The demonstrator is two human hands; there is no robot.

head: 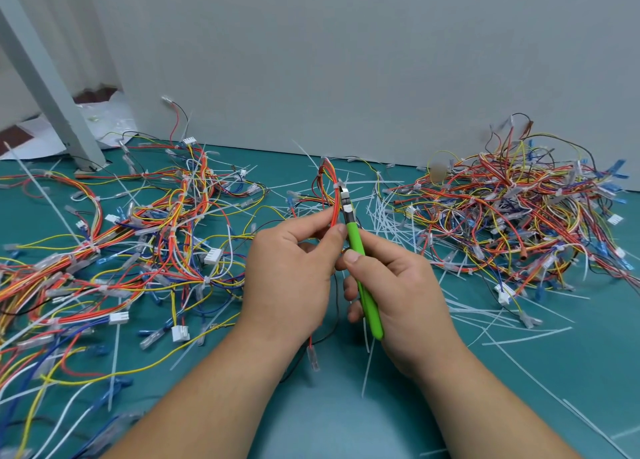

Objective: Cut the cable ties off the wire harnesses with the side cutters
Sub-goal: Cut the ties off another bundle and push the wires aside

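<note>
Over the teal counter [329,406], left grip [291,268] pinches red-orange wire harness [333,209], right grip [398,285] clutches green side cutters [356,244] at its white cable tie [337,186].

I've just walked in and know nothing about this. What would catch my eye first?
At centre, the left hand pinches a red-and-orange wire harness while the right hand holds green-handled side cutters, tip at a white cable tie on it. A sprawling tangle of harnesses covers the left of the teal mat, a denser heap sits far right, and loose white ties lie strewn between.
</note>
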